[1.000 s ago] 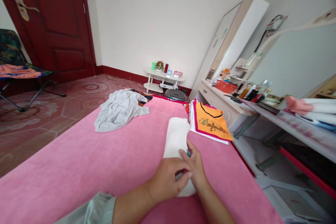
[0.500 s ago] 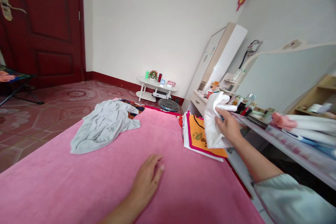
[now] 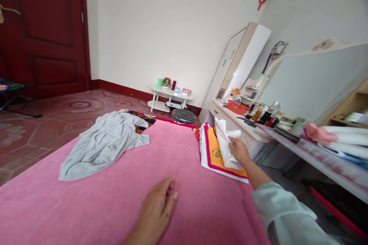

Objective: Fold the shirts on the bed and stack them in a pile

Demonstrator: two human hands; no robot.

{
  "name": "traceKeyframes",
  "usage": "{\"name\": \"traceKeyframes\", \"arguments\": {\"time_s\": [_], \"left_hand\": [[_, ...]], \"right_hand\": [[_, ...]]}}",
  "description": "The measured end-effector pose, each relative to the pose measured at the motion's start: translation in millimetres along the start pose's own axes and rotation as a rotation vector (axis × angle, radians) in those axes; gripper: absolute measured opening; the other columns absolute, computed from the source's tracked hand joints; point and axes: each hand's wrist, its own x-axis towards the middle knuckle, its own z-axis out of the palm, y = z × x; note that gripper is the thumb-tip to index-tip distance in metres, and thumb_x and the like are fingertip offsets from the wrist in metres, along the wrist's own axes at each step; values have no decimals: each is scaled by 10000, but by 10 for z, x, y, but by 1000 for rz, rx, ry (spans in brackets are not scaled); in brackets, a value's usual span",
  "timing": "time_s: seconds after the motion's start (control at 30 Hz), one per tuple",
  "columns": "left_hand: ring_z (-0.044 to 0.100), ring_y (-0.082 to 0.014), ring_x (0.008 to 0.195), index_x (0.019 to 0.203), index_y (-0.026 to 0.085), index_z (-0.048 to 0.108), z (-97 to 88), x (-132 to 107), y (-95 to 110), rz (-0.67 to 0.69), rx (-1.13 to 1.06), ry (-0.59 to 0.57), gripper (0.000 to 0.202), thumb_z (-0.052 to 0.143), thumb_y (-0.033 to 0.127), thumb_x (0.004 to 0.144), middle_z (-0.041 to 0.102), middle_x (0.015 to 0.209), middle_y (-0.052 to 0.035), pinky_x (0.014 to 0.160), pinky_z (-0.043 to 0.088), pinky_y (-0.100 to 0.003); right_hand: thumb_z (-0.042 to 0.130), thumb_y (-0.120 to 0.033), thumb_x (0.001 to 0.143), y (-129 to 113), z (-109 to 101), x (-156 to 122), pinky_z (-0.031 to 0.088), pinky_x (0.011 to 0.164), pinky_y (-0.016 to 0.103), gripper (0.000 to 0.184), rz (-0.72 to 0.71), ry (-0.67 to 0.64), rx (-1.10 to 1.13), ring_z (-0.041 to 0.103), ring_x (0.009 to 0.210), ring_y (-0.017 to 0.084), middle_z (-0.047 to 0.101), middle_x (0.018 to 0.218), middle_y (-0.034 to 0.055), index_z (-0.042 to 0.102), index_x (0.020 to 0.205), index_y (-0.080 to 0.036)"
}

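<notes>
White garment: folded, lying on the folded stack right of centre in the frame. Its far end is tilted up, probably because only the near end is pressed down.
Right hand: the grip is clenched on the garment's near edge, fingers over the fold, which seems to keep the layers together.
Left hand: lower centre, grip released and grasping nothing. The palm lies flat on the pink bed cover, likely bracing a lean to the right.
Folded stack: at the bed's right edge, with an orange shirt showing beneath the white piece.
Grey garment: crumpled, left of centre, well apart from both hands.
Dressing bench: just beyond the stack, crowded with bottles and a red basket.
</notes>
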Motion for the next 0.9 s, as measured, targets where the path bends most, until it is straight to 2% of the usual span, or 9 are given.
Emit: {"name": "traceKeyframes", "arguments": {"time_s": [0.2,0.33,0.43,0.53,0.6,0.7,0.73,0.83,0.9], "left_hand": [[589,-205,1010,1215,167,528,-10,-1,-9,-15,-7,-21,401,376,402,928,632,1109,-100,930,448,-366],[586,-207,1015,1215,165,528,-16,-2,-3,-7,-10,-21,409,365,411,931,630,1111,-103,938,442,-370],[590,-210,1007,1213,166,531,-11,-5,-2,-3,-6,-18,408,372,411,928,634,1102,-104,932,447,-371],[594,-215,998,1206,168,539,-2,-7,-9,1,0,-9,409,387,420,922,637,1093,-108,921,456,-371],[597,-217,994,1202,173,542,4,-8,-14,5,2,0,403,389,417,921,638,1092,-110,916,461,-372],[600,-218,987,1198,174,545,7,-10,-17,10,9,4,393,393,408,921,641,1087,-111,913,464,-375],[600,-218,986,1198,173,545,6,-10,-18,11,12,1,392,397,406,920,641,1087,-111,912,465,-375],[599,-215,992,1208,174,539,3,-9,-22,17,19,-4,390,410,398,917,639,1097,-110,912,467,-367],[599,-212,994,1213,178,538,5,-9,-33,18,26,-2,384,417,388,915,638,1103,-106,915,468,-360]], "right_hand": [[457,-303,855,18,-100,108,464,867,292,354,47,-91,9,615,1023,219,691,1077,65,660,1122,-189],[571,-236,765,237,-169,-40,471,852,303,458,230,-58,-74,631,998,240,677,1099,116,590,1210,-132],[586,-239,738,400,-226,-187,492,805,351,478,389,-29,-154,641,967,286,682,1048,157,591,1198,-113],[582,-252,722,372,-239,-244,502,779,405,484,495,-9,-222,627,985,333,655,1074,203,600,1185,-112],[556,-280,743,239,-221,-214,491,807,442,503,463,51,-265,596,1043,350,617,1137,213,575,1222,-130],[483,-349,806,25,-162,-116,455,882,471,474,269,172,-272,544,1123,340,583,1192,185,562,1235,-163],[470,-362,813,-11,-134,-82,447,891,483,466,243,190,-253,537,1132,340,583,1192,179,568,1226,-170],[506,-401,783,49,-35,3,479,802,511,470,348,160,-184,595,1028,353,630,1091,190,604,1179,-167],[540,-426,757,179,33,58,515,696,468,473,398,115,-139,650,872,323,671,958,175,632,1127,-147]]}}
